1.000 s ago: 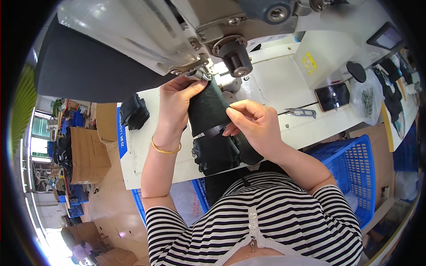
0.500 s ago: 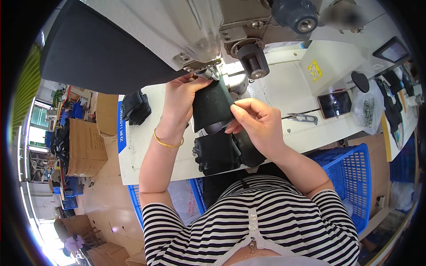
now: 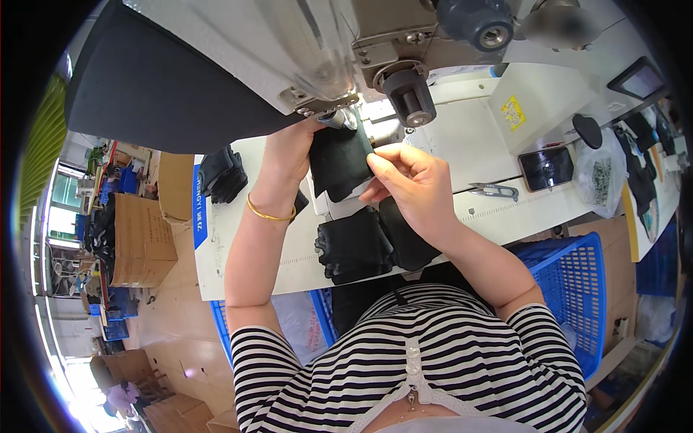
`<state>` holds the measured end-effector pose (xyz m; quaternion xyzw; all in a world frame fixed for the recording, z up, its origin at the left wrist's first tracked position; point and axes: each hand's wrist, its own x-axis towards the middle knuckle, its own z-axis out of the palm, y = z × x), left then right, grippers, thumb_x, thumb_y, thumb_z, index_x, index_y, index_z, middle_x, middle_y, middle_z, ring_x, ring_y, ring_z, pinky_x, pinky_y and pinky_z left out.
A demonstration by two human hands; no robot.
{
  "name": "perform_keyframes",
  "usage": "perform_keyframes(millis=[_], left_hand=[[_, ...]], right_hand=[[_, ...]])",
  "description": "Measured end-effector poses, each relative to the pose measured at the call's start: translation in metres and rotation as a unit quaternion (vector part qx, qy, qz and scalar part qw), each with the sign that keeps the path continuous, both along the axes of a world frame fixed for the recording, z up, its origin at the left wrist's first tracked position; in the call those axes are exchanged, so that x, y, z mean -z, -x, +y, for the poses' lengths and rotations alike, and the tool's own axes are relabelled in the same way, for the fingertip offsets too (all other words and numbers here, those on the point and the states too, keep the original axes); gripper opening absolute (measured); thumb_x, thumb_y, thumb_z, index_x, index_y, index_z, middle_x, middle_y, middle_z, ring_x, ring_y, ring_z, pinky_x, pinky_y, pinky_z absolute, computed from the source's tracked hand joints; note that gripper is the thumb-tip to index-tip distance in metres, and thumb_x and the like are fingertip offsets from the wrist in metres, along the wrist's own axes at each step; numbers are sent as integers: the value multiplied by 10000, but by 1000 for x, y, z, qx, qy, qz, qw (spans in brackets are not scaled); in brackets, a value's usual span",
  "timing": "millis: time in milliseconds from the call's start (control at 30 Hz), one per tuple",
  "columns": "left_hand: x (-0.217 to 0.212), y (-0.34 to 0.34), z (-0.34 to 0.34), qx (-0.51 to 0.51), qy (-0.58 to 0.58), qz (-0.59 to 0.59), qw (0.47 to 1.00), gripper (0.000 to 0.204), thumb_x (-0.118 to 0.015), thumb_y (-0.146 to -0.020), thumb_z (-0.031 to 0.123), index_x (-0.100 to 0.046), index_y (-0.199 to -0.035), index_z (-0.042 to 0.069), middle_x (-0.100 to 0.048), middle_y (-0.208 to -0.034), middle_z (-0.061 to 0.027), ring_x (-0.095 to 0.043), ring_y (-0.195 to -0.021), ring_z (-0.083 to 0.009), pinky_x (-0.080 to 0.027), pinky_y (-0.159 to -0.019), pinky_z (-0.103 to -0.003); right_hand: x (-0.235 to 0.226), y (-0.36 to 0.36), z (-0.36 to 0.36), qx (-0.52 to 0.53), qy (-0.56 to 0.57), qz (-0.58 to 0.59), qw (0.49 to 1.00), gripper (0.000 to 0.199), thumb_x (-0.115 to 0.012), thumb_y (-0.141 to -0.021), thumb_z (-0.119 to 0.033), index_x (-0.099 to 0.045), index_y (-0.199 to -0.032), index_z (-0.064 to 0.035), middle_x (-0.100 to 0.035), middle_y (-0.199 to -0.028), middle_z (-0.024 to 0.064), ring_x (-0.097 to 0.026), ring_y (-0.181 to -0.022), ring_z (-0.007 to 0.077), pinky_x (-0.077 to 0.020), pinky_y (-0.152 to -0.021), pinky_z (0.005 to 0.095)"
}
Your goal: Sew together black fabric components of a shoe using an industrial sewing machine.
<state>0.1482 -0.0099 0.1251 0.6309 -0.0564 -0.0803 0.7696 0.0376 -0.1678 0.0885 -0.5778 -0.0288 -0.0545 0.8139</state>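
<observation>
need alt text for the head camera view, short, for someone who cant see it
Seen from above, a person in a striped top holds a piece of black fabric under a sewing machine, left hand at its left edge, right hand pinching its right edge. More black pieces lie on the white table, with a blue basket at the right.

Left hand (image 3: 289, 155): fingertips hidden behind black fabric piece (image 3: 339, 162) and under sewing machine head (image 3: 303, 50). Needle area hidden. Machine head cut off by top edge. Contents of clear bag (image 3: 603, 173) too small to tell. Blue basket (image 3: 570, 289) partly behind right arm.
</observation>
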Motion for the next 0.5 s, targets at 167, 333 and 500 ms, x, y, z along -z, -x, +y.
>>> perform_keyframes(millis=[167,333,500], left_hand=[[11,-11,10,10,15,-51,999,224,-638,-796,-82,-671,-1012,-29,-697,-986,-86,-659,-882,-186,-521,-818,-314],[18,43,1,-197,-325,-433,817,303,-758,-730,50,-671,-1020,35,-661,-989,-141,-632,-930,-278,-485,-849,-347],[24,64,2,-47,-285,-491,822,367,-775,-662,9,-650,-1006,31,-578,-1077,-116,-573,-1002,-261,-470,-863,-337]], right_hand=[[-2,-3,4,-3,11,-10,1000,166,-612,-964,-116,-650,-1011,38,-693,-770,80,-706,-692,142,-553,-607,232],[1,-7,2,3,1,-11,1000,167,-618,-960,-115,-652,-1012,40,-695,-767,76,-695,-684,127,-553,-616,234],[5,-5,5,22,16,-35,999,171,-621,-951,-104,-655,-1024,47,-697,-788,74,-671,-705,96,-552,-638,234]])
